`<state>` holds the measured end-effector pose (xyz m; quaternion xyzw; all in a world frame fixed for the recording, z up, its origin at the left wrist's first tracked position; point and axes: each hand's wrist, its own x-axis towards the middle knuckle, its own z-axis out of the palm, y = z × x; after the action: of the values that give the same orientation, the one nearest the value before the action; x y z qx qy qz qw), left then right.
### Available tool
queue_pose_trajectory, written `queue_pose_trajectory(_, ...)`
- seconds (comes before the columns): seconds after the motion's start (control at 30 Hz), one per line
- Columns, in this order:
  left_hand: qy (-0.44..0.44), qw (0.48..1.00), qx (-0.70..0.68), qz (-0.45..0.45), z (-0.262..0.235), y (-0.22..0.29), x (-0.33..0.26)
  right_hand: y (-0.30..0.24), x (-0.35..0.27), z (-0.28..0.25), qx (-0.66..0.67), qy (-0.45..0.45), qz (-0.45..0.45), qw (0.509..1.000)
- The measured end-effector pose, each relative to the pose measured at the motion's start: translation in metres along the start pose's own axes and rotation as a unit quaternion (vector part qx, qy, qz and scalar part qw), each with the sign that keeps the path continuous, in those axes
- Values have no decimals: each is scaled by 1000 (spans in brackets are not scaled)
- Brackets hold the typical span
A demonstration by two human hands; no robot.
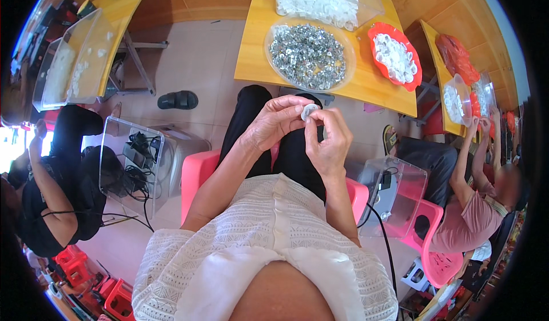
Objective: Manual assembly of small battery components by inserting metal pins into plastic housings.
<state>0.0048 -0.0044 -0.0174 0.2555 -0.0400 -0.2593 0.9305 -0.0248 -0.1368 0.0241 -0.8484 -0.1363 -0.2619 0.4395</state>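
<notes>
Both the left hand (273,124) and the right hand (329,141) are pinching one small white cap (309,112) over the lap, near the tabletop's (254,52) front edge; it looks light, hard, best held by its rim.

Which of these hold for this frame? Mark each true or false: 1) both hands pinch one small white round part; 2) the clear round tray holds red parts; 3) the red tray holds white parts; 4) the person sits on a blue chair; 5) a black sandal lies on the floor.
1) True: the left hand and right hand meet on the small white round part above the lap.
2) False: the clear round tray holds silvery metal pieces.
3) True: the red tray holds white parts.
4) False: the chair is pink.
5) True: a black sandal lies on the floor beside the yellow table.
</notes>
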Motion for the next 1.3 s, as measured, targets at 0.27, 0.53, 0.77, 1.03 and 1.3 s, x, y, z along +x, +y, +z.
queue_pose_trajectory(0.27,0,1000,11,18,7,0,-2,1,-1,3,-73,27,-17,997)
queue_pose_trajectory(0.53,48,995,67,51,10,-7,0,1,-1,5,-58,38,27,997)
queue_pose_trajectory(0.77,24,996,67,48,4,-5,-2,10,0,3,139,9,175,975)
queue_pose_trajectory(1.03,16,1000,-16,9,3,-7,-4,16,-5,0,329,-12,241,913)
queue_pose_trajectory(1.3,12,1000,8,16,2,-9,-4,16,-5,0,292,-19,250,923)
